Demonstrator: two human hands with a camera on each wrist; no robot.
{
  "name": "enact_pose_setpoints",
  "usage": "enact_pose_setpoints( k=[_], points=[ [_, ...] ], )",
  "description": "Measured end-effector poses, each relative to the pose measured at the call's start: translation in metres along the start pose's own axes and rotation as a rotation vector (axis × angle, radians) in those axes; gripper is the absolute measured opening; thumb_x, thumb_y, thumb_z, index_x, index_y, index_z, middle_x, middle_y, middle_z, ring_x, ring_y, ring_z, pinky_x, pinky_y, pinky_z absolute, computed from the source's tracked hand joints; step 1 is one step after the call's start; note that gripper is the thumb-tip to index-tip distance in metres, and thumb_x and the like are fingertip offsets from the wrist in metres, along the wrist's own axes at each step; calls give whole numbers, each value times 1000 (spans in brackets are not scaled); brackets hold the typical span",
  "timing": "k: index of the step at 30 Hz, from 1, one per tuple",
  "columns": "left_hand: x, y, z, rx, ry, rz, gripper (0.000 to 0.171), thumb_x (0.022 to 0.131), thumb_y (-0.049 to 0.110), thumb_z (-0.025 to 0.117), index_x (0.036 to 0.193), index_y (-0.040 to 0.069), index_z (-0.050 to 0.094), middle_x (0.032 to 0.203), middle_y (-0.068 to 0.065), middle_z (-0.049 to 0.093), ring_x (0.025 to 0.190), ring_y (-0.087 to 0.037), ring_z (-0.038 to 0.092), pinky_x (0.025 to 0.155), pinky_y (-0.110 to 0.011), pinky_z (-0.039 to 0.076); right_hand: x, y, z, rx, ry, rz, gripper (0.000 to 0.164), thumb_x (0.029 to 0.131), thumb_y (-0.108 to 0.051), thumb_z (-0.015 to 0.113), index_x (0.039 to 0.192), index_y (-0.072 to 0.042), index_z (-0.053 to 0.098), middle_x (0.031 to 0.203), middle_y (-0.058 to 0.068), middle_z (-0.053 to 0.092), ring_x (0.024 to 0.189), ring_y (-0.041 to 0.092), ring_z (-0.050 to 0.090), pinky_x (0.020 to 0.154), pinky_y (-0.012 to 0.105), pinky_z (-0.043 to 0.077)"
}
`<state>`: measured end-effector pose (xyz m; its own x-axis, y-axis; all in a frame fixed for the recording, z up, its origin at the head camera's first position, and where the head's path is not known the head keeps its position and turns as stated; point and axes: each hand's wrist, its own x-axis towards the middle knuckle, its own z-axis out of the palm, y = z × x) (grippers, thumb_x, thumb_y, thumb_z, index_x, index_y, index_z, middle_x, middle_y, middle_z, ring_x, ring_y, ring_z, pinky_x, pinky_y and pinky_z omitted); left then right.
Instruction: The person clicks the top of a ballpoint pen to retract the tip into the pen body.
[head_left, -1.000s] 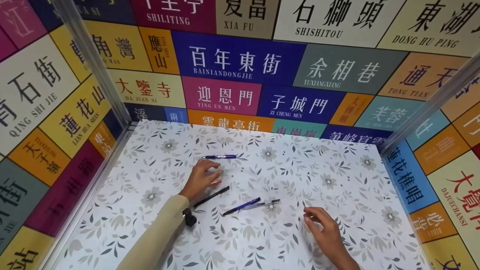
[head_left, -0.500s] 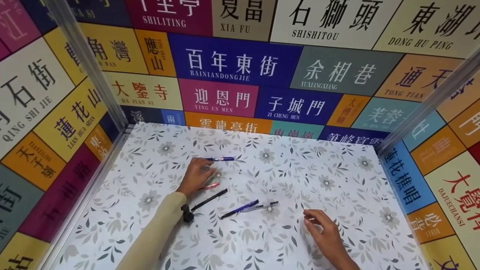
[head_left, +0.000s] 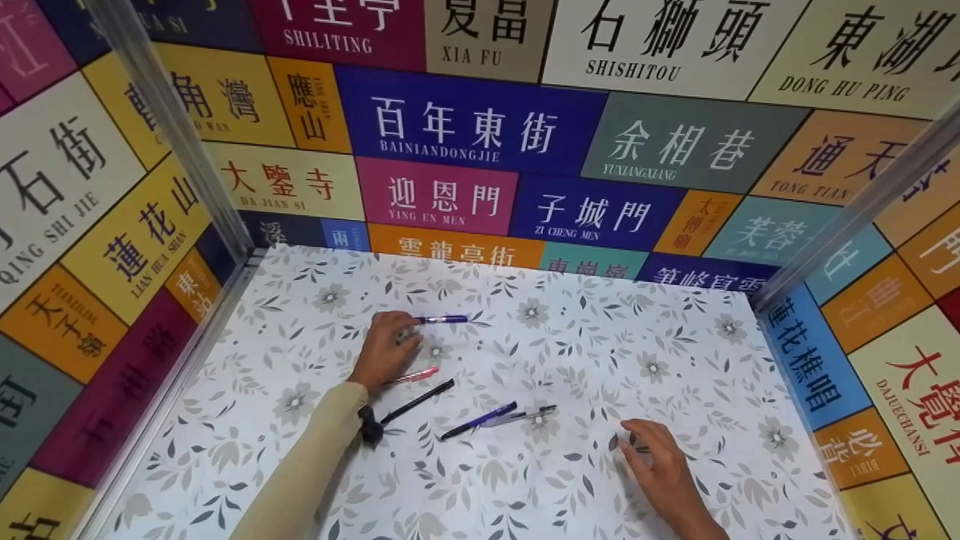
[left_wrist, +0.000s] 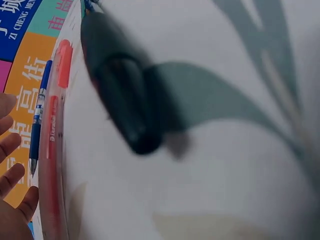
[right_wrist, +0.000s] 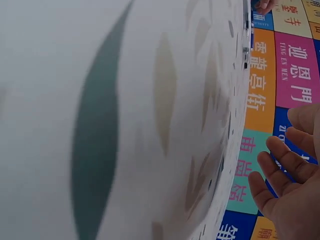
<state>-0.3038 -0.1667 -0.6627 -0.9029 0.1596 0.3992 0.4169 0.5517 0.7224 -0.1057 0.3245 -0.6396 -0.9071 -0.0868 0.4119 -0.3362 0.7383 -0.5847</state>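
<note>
My left hand (head_left: 386,345) lies at the left end of a blue pen (head_left: 446,319), its fingertips right at that end in the head view. In the left wrist view the fingers (left_wrist: 11,175) are loosely spread beside the blue pen, whose metal tip is bare. Under the same wrist lies a clear-barrelled red pen (left_wrist: 52,130) with a pink cap. Closer to that camera, a black pen (left_wrist: 122,90) looms blurred; in the head view it slants by the wrist. My right hand (head_left: 664,469) holds nothing, fingers loosely bent over the white table at the right.
Mid-table, a blue pen with a black end (head_left: 480,420) overlaps a clear pen with a dark cap (head_left: 534,412). Floral paper covers the table (head_left: 600,345). Panels of coloured signs (head_left: 472,112) stand behind and at both sides, with clear strips (head_left: 176,135) at the corners.
My left hand has shifted slightly left, uncovering more of the red pen, and its fingers have come to the blue pen's left end. The right hand has moved a little right and down.
</note>
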Motion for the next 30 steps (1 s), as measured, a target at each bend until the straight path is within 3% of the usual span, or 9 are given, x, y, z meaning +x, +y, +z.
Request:
enact_pose_setpoints(
  k=[7,14,21,30],
  points=[
    [3,-9,-1,-45,25,-80,27,98,10,81,124,2,80,131,-12,70,131,-32,56,115,-51,41,-4,5,-5,-28,-9,63,35,92,6,84,126,0,76,127,9,72,118,25,66,102,1,34],
    [4,-17,4,-62,66,-100,30,94,8,85,123,4,80,130,-12,71,129,-31,57,115,-48,41,-6,7,-8,-55,-11,91,34,93,5,84,125,-1,76,126,9,72,118,27,67,102,0,34],
    [6,-19,2,-61,17,-177,35,97,14,84,131,9,79,137,-5,66,133,-25,54,118,-45,38,-8,8,-8,-58,-37,116,35,94,4,84,126,-5,76,126,4,71,114,24,69,100,1,36],
    [11,-20,2,-11,13,-171,35,96,16,85,130,9,79,137,-8,67,134,-29,54,119,-52,34,-9,12,-8,-17,-21,55,35,92,8,83,125,-1,75,123,3,71,109,24,70,100,3,39]
  ],
)
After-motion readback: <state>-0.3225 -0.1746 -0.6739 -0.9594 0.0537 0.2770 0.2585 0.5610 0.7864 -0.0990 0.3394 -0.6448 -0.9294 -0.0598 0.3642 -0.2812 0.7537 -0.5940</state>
